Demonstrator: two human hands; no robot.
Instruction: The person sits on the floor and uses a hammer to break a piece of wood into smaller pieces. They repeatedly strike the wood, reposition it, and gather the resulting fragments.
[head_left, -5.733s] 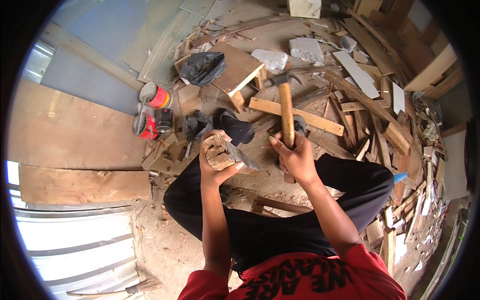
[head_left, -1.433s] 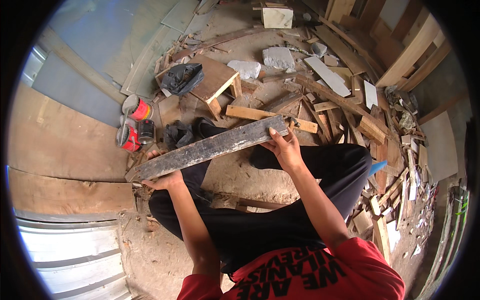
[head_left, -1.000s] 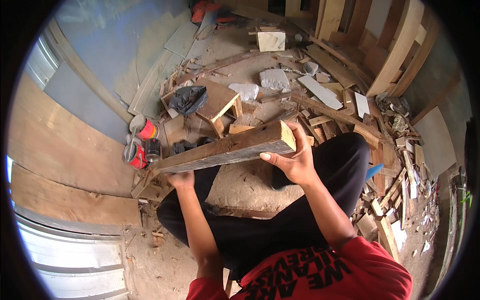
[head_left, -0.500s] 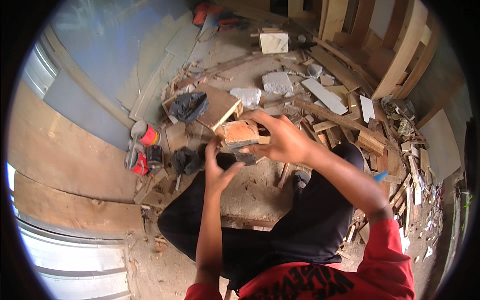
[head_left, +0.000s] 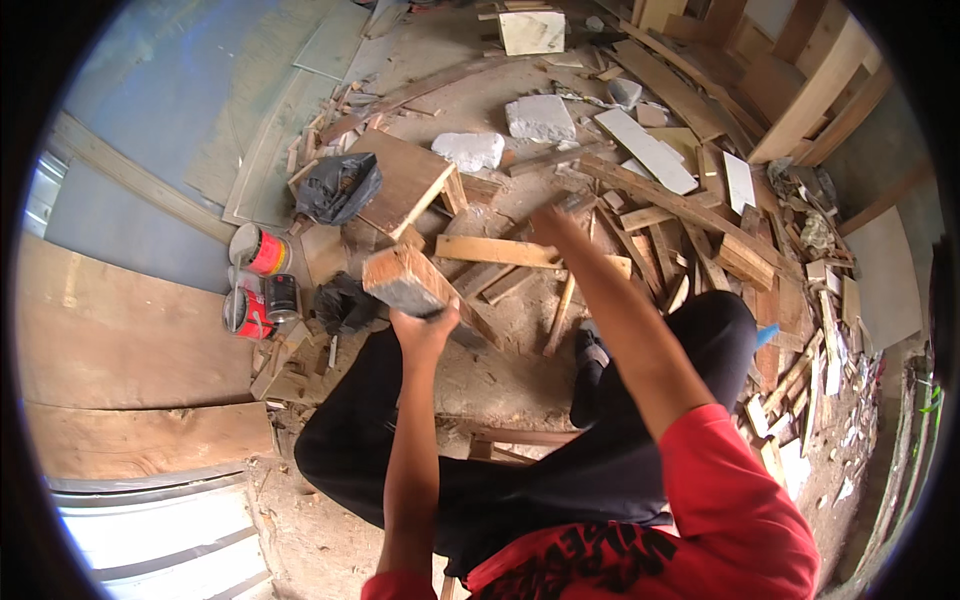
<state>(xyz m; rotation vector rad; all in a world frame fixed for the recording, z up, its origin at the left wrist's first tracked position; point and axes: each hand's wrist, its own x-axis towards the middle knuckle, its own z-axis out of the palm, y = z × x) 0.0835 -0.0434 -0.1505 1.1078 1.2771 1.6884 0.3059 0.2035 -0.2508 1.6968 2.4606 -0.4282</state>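
Shifted left since half a second ago, the wooden beam [head_left: 400,280] is now left of centre in the frame, held by the left hand [head_left: 425,325] alone, which cups it from below with the thumb at its side. The right hand [head_left: 552,222] has let go and reaches toward upper centre, arm extended, near a pale plank [head_left: 495,250]; blur hides whether its fingers are open or holding anything. At left stand two red cans [head_left: 262,250] and a black can [head_left: 282,298], contents indistinct; further up, a black plastic bag [head_left: 338,190] sits on a low wooden table [head_left: 405,175].
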